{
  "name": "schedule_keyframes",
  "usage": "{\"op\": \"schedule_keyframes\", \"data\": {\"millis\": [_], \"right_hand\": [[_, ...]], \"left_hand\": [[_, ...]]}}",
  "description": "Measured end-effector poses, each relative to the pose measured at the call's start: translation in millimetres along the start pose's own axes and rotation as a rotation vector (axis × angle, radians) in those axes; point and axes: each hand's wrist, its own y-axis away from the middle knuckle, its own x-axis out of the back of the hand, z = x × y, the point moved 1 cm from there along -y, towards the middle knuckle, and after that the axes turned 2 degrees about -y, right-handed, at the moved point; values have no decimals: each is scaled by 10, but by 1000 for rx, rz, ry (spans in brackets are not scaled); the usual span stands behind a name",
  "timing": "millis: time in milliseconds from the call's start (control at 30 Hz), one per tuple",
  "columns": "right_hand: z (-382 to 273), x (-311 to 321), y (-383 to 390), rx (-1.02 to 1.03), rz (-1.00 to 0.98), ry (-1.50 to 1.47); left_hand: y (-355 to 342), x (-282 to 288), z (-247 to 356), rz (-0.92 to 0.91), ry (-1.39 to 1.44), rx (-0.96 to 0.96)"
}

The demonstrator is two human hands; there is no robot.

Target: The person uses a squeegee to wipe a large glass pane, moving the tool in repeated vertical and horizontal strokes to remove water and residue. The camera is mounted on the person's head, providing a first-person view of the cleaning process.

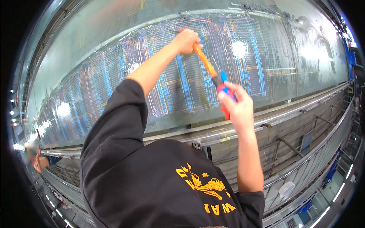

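Observation:
A tool with a long orange handle (205,60) slants between my two hands over a large wet, glossy panel (171,83). My left hand (186,40) is closed round the upper end of the handle, where a bit of red shows past the fingers. Below a black collar (217,80), my right hand (238,103) wraps round the tool's red and blue end (225,91). Part of that end is hidden by the fingers, so I cannot tell the tool's exact kind. Fine coloured lines and blue vertical stripes cover the panel's middle.
A metal rail (243,123) runs along the panel's near edge. Beyond it lies a lower grey bay with a railing (304,163). At the far left stands another person (38,159), partly in view. Bright lamp glare (239,49) reflects off the wet surface.

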Motion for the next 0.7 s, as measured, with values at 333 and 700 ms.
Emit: {"op": "schedule_keyframes", "data": {"millis": [333,700], "right_hand": [[1116,741,3046,13,75,199],[1417,1192,3794,50,128,199]], "left_hand": [[1545,-202,2911,270,196,163],[1806,-675,3976,84,255,106]]}}
